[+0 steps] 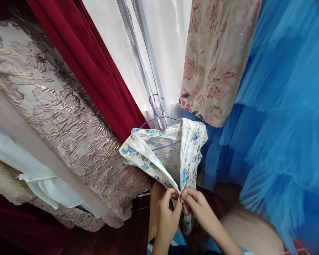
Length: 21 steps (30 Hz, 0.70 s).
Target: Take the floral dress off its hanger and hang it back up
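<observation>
A white dress [146, 165] with blue and yellow flowers hangs on a purple wire hanger [156, 115]. Its neck and front or back opening spread in a V, showing the greyish inside. Where the V narrows, my left hand [170, 203] pinches the left edge of the opening. My right hand [192, 200] is closed on the right edge, its fingertips meeting those of the left. A small fastening, perhaps a zipper, shows between the fingertips, but the fingers mostly hide it. Below my hands the dress's lower part is largely covered.
On the left hang a dark red cloth [95, 71] and a shiny pink embossed gown [69, 117]. A beige floral garment [212, 63] and a blue tulle dress [281, 141] hang on the right. Behind stand metal poles [146, 60] before white fabric. The floor [114, 233] is dark tile.
</observation>
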Motion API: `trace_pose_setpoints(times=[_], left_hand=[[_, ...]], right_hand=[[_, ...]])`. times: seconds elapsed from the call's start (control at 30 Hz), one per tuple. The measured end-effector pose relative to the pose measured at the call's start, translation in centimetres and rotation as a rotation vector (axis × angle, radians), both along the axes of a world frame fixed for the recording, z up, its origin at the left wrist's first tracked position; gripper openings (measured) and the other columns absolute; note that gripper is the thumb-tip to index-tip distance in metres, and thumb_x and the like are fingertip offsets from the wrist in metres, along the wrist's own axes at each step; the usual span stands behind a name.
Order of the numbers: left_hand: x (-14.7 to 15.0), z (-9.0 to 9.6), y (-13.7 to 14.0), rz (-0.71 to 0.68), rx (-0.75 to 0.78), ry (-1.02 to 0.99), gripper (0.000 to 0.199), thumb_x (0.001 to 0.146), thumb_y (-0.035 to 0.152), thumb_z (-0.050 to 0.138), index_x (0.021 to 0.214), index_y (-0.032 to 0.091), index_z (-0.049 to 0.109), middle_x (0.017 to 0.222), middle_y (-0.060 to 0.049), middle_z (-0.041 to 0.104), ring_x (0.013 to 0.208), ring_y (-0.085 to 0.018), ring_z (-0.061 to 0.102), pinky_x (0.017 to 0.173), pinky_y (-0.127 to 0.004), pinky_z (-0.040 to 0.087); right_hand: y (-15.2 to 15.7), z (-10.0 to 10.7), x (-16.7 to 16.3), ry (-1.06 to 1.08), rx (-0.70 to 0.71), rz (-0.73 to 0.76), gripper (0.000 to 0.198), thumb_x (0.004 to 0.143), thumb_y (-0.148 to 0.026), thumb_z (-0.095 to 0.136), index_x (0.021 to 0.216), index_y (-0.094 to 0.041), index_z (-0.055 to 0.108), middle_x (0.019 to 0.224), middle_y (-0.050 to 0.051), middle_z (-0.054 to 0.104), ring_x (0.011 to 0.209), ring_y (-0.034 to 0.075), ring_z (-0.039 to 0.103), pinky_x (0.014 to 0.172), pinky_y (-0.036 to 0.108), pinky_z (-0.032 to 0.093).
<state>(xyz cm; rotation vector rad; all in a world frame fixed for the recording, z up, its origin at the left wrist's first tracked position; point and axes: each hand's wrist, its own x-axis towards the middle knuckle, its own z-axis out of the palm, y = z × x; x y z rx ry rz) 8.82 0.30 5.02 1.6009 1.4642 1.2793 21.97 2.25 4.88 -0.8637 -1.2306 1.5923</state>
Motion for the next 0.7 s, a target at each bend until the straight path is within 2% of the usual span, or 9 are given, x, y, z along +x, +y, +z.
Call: trace_pose_setpoints(times=[0.2, 0.4, 0.53, 0.7], left_hand=[[0.1, -0.4, 0.0, -0.041, -0.002, 0.008, 0.014, 0.093, 0.032, 0.056, 0.089, 0.020, 0.061, 0.081, -0.004, 0.065, 0.078, -0.019, 0.065, 0.073, -0.027, 0.053], [-0.2, -1.5, -0.1, -0.057, 0.013, -0.004, 0.012, 0.095, 0.028, 0.054, 0.090, 0.018, 0.057, 0.082, -0.003, 0.061, 0.079, -0.017, 0.061, 0.074, -0.025, 0.050], [-0.2, -1.9, -0.1, -0.057, 0.013, -0.038, 0.011, 0.096, 0.027, 0.054, 0.093, 0.018, 0.058, 0.084, -0.003, 0.062, 0.082, -0.017, 0.061, 0.076, -0.025, 0.049], [0.2, -1.8, -0.3, -0.023, 0.040, -0.073, 0.012, 0.096, 0.027, 0.053, 0.091, 0.017, 0.058, 0.079, -0.002, 0.058, 0.076, -0.016, 0.058, 0.071, -0.024, 0.048]], right_hand=[[0.2, -0.3, 0.1, 0.073, -0.055, -0.079, 0.019, 0.087, -0.034, 0.056, 0.074, -0.020, 0.050, 0.048, -0.008, 0.043, 0.044, 0.009, 0.038, 0.048, 0.022, 0.028], [0.3, -0.5, 0.5, 0.033, -0.025, -0.091, 0.020, 0.084, -0.032, 0.059, 0.072, -0.019, 0.050, 0.049, -0.008, 0.042, 0.046, 0.008, 0.037, 0.048, 0.022, 0.028], [0.2, -0.3, 0.6, 0.027, -0.003, -0.111, 0.019, 0.083, -0.030, 0.061, 0.071, -0.018, 0.051, 0.051, -0.008, 0.042, 0.047, 0.008, 0.038, 0.049, 0.021, 0.028], [-0.1, 0.4, 0.5, 0.037, -0.017, -0.111, 0.022, 0.081, -0.034, 0.064, 0.070, -0.018, 0.053, 0.049, -0.007, 0.042, 0.046, 0.007, 0.036, 0.048, 0.022, 0.026]])
